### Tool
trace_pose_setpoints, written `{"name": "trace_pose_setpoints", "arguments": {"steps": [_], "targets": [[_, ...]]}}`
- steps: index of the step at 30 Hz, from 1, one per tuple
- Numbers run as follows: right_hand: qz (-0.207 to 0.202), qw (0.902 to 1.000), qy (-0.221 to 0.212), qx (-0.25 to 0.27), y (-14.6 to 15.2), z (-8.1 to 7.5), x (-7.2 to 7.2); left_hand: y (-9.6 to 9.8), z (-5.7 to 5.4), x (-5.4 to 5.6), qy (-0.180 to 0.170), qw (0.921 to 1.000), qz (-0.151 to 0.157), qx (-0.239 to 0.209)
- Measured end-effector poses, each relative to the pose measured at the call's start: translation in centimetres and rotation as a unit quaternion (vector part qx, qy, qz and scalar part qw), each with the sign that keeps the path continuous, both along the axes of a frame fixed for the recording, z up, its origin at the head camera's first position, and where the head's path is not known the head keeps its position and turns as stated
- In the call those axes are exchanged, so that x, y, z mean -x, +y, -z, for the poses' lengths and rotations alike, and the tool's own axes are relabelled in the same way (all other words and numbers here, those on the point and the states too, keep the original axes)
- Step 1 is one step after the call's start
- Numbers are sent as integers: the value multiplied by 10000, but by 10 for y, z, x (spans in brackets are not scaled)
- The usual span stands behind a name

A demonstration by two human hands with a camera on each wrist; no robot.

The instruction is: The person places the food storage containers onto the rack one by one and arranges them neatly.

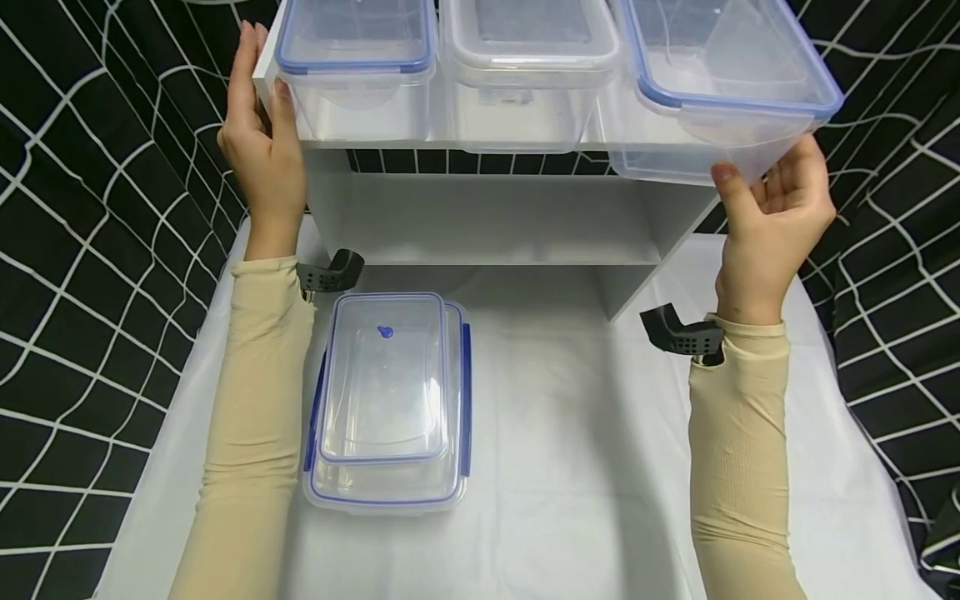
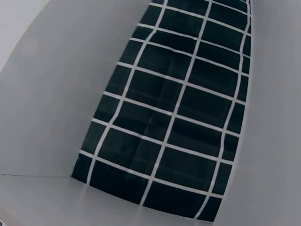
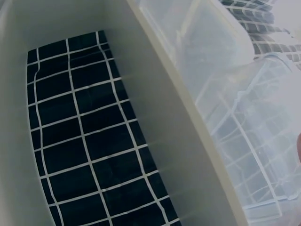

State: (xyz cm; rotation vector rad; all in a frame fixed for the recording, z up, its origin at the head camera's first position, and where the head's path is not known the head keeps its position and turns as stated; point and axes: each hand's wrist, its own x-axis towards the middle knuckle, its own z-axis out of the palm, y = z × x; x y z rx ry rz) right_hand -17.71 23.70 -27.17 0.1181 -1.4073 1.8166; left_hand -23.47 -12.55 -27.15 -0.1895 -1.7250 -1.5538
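Step in hand, by my judgement: positioning the right-hand container (image 1: pixel 735 133) on top of the white shelf unit (image 1: pixel 495 221). It sits askew at the right end, its near side overhanging the front edge.

Right hand (image 1: pixel 780 204): pinching that container low at its near right corner, thumb on the front, remaining fingers curled behind and partly hidden. Left hand (image 1: pixel 266 154): gripping the left end of the unit, thumb at the front, fingers along the outer side. Exact fingertip contact cannot be told; neither wrist view shows a full hand.

Next move, as judged: a level push rearward with the right hand to square the container up, the left hand bracing the unit, without knocking the neighbour.

Count:
- Shelf unit: 1.
- Containers on top: 3. The left container (image 1: pixel 356 104) has a blue rim, the middle container (image 1: pixel 525 108) a colourless one, the right a blue one.
- On the surface (image 1: pixel 555 483): 2 blue-rimmed pieces, a smaller piece (image 1: pixel 386 383) resting on a larger piece (image 1: pixel 390 487) with blue side clips. Lids or full containers: cannot tell.
- Hands: 2.
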Motion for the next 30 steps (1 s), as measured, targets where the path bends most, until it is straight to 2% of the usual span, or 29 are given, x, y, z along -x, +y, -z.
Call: {"name": "trace_pose_setpoints", "arguments": {"steps": [2,5,8,12,15,20,25,30], "targets": [[85,9998,89,-176,-1,0,1,0,1,2,-53,9998,-63,184],[202,9996,166,-126,-2,-1,-1,0,4,6,-141,9982,-198,540],[336,9992,223,-47,-1,-1,-4,2,6,10,-139,9966,-204,788],[447,9987,196,-117,-2,4,-10,4,6,11,-109,9965,-154,811],[476,9989,20,-52,-2,11,-16,5,5,10,-103,9966,-166,801],[376,9984,-269,314,0,29,-24,5,5,10,-119,9969,-193,751],[415,9987,-238,153,-2,53,-35,6,6,11,-118,9971,-197,728],[197,9983,-384,390,-15,75,-51,5,7,11,-55,9969,-231,744]]}}
